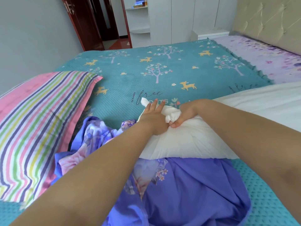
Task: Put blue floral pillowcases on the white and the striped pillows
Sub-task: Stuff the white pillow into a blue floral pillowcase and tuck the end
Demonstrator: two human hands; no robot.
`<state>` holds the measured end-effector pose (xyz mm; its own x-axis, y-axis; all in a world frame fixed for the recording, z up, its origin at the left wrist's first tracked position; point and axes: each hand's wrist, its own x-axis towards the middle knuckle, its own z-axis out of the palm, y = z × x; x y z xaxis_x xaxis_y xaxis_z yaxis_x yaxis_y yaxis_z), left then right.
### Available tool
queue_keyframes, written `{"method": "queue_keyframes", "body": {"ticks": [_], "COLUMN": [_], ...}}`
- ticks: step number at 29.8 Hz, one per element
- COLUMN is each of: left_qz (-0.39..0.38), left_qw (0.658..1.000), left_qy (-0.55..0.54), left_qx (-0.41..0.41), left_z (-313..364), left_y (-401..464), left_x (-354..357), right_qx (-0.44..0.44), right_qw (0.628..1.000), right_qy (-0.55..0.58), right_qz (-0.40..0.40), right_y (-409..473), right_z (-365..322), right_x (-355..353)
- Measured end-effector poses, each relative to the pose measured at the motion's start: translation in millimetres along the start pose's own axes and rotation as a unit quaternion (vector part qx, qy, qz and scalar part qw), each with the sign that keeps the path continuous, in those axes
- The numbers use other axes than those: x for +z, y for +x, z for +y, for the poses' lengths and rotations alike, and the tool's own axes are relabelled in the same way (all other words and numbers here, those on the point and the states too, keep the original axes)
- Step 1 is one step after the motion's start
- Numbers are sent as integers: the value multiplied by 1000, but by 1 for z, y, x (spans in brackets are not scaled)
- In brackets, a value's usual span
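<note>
Atop floral pillowcase [187,190]: white pillow [187,141], outside it.

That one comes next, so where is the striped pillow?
The striped pillow lies at the left of the head view on the teal bedspread, beside the crumpled floral pillowcase.
</note>
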<state>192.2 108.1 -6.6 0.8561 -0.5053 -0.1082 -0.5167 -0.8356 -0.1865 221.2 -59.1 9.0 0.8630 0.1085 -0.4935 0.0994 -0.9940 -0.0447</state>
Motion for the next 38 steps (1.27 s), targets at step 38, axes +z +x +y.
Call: {"method": "queue_keyframes", "body": {"ticks": [38], "left_qz": [178], "left_qw": [812], "left_qy": [-453], "left_qx": [-323], "left_z": [-21], "left_y": [-189], "left_x": [46], "right_qx": [71], "right_qw": [922], "right_qy": [220], "right_qz": [310], "right_y": [-206], "right_z": [-59], "right_x": [102]}}
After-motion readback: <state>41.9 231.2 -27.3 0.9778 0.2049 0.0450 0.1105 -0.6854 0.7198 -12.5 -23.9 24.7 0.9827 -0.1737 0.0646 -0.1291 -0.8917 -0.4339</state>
